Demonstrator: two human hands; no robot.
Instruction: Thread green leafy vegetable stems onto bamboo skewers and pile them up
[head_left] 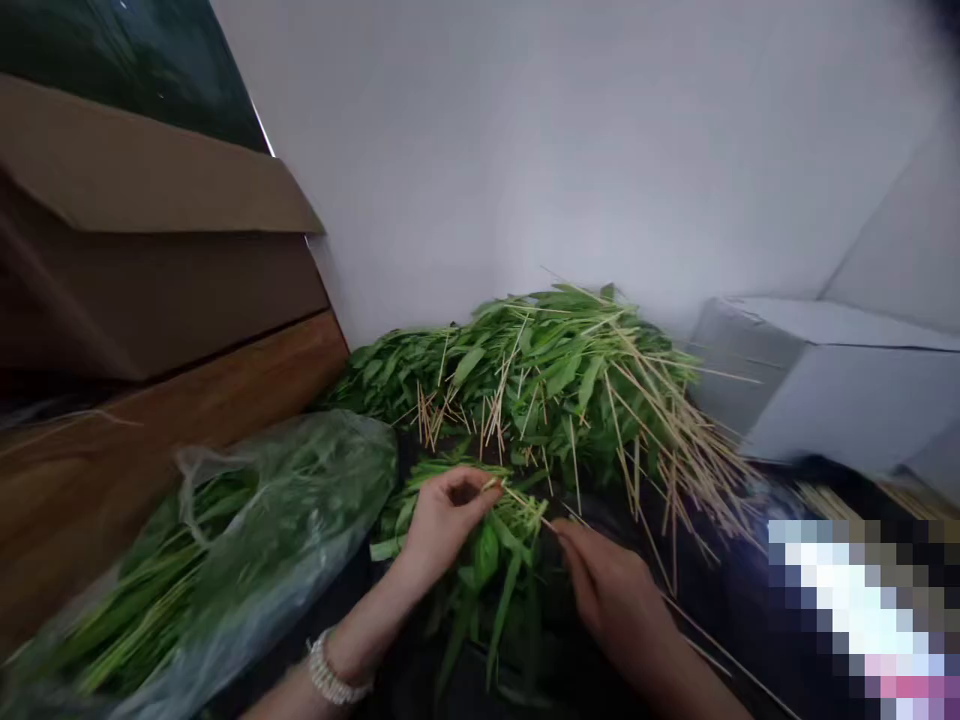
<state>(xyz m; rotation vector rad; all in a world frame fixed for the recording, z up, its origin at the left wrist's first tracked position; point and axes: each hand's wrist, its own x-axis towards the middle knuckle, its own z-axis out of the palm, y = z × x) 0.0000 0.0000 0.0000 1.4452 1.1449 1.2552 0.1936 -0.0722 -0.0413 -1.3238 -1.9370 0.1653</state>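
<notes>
In the lower middle, my left hand (442, 525), with a white beaded bracelet at the wrist, pinches a green leafy stem (514, 490) between thumb and fingertips. My right hand (611, 580) is closed on a thin wooden stick (549, 524), whose tip points left at the cut stem ends. Long green leaves (487, 560) hang below the left hand. Behind both hands lies a big heap of leafy greens (555, 350), with many pale sticks (667, 390) poking out towards me and to the right. My right palm hides part of the held stick.
At left, a clear plastic bag (322, 500) full of greens lies beside a wooden board (247, 370). A brown cardboard box (187, 280) stands on the wood. At right is a white box (847, 390). A pale wall (562, 150) rises behind the heap.
</notes>
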